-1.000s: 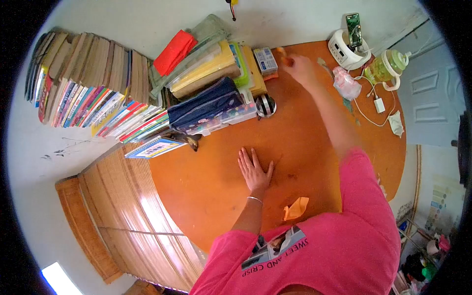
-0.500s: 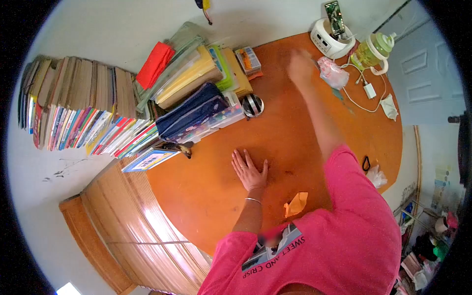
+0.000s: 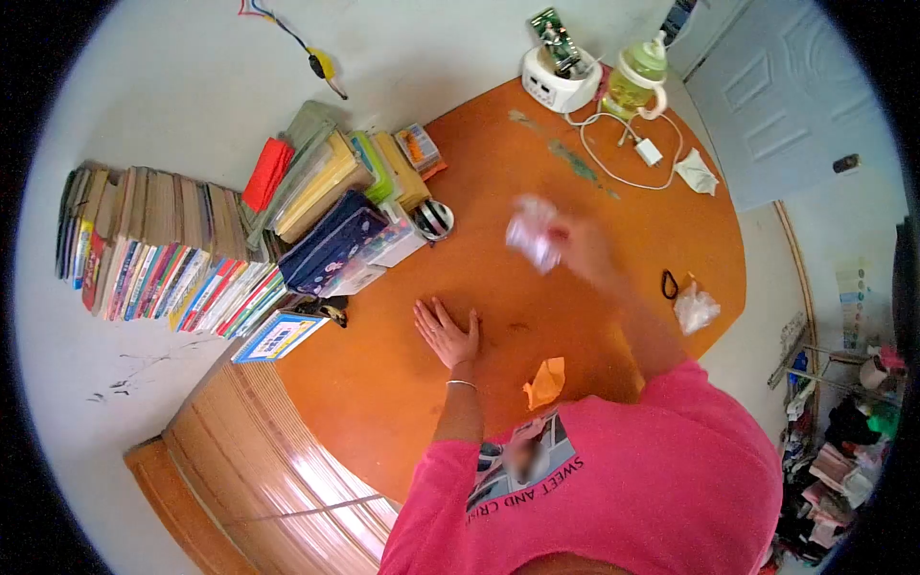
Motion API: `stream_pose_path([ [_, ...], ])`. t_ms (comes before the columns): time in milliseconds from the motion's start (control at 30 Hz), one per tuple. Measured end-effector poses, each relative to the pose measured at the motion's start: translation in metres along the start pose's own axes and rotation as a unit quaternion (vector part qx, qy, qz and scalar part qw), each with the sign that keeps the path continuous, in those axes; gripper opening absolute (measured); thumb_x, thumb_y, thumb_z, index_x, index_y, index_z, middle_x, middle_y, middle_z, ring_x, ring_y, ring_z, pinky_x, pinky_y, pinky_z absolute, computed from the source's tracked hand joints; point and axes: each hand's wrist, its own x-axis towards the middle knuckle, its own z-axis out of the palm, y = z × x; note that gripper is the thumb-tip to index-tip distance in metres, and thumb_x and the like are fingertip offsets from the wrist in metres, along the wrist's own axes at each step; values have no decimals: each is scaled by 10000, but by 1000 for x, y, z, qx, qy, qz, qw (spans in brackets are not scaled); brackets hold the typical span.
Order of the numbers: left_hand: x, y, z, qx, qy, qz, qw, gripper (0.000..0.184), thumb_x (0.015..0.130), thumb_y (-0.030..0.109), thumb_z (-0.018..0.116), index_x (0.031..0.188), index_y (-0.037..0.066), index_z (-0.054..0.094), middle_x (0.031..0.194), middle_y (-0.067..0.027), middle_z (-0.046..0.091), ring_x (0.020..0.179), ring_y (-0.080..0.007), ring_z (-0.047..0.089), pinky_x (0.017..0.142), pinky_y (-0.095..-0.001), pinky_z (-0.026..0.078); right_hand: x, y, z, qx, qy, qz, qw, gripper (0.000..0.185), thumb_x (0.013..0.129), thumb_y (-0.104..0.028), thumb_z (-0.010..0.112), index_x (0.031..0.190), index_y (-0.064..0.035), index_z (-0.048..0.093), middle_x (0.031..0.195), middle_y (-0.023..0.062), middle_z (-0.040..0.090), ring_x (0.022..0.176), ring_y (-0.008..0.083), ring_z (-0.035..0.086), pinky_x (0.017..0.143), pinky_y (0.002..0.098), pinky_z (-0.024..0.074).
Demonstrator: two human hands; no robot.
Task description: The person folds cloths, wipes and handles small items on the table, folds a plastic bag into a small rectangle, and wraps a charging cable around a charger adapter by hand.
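Note:
My right hand [image 3: 586,251], smeared by motion, grips a pinkish-white plastic bundle [image 3: 533,233] above the middle of the orange table [image 3: 498,278]. My left hand [image 3: 448,335] lies flat on the tabletop with its fingers spread and holds nothing. Between my left hand and my pink shirt front lies a crumpled orange piece [image 3: 545,382]. Up and to the left of my left hand, a round black-and-white object [image 3: 434,219] sits beside the pencil cases.
Books [image 3: 172,259] and a dark blue pencil case [image 3: 331,240] line the left side. Toward the back right stand a white device [image 3: 561,86] and a green bottle [image 3: 634,77], near a charger [image 3: 648,151]. A clear plastic bag [image 3: 697,308] lies at the right edge.
My right hand has come back from the far side of the table, now with the plastic bundle in it. My left hand stays flat on the table. The head view has shifted.

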Motion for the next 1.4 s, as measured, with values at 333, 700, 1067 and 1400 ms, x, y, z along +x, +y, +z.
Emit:
stream_pose_path([
  [333, -119, 46, -96, -480, -316, 71, 815, 586, 778, 283, 670, 1217, -32, 441, 1140, -147, 519, 1040, -206, 494, 889, -323, 396, -212, -33, 30, 298, -103, 2, 949, 336, 876, -307, 484, 1022, -18, 572, 880, 149, 618, 783, 243, 590, 704, 349, 457],
  [700, -186, 50, -163, -550, -88, -110, 823, 233, 908, 214, 504, 876, 1, 593, 706, 44, 528, 613, -51, 441, 530, -208, 368, -248, -87, -8, 34, 66, -294, 953, 386, 827, -316, 569, 1102, -45, 558, 1020, 158, 578, 863, 298, 581, 745, 365, 465],
  [1067, -224, 3, -175, -652, -176, -128, 727, 90, 821, 113, 612, 826, 25, 598, 685, 12, 594, 581, -109, 529, 578, -252, 443, -268, -61, -22, 709, 48, 184, 679, 360, 884, -319, 514, 1077, -17, 539, 1001, 80, 606, 873, 188, 601, 743, 321, 492],
  [1400, -235, 97, -227, -339, 40, 138, 930, 333, 745, 136, 692, 1025, -9, 584, 922, -138, 612, 857, -169, 570, 655, -270, 459, -320, -109, -20, 630, -141, 34, 763, 335, 846, -206, 584, 1118, -20, 521, 1008, 61, 593, 880, 144, 572, 772, 295, 468],
])
